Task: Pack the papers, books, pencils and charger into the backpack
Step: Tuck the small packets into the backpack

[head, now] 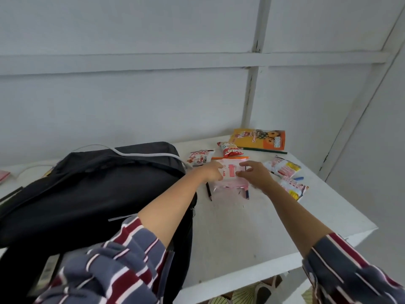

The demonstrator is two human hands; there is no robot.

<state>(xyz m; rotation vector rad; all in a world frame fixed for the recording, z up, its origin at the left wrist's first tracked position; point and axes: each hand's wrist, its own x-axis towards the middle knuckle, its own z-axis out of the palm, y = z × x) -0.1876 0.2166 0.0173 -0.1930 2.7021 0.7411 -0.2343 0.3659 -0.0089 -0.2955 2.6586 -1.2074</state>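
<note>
A black backpack (pixel 92 189) lies on the left of the white table (pixel 263 233). My left hand (pixel 211 172) and my right hand (pixel 255 173) both grip a small pink-and-white packet (pixel 230 171), held just above a pink paper (pixel 228 186) on the table. A black pencil (pixel 208 191) lies left of the paper and a blue pencil (pixel 247 193) at its right edge. An orange pencil (pixel 230 157) lies just behind the packet. An orange book (pixel 260 139) rests at the far edge with a green pencil (pixel 266 150) in front of it. A white charger cable (pixel 140 153) runs over the backpack's top.
Several red-and-white snack packets lie around: one (pixel 199 157) near the backpack, one (pixel 231 149) by the book, two (pixel 282 167) at the right. A blue marker (pixel 298 178) lies between those. The grey wall stands close behind. The table's edge runs along the right and front.
</note>
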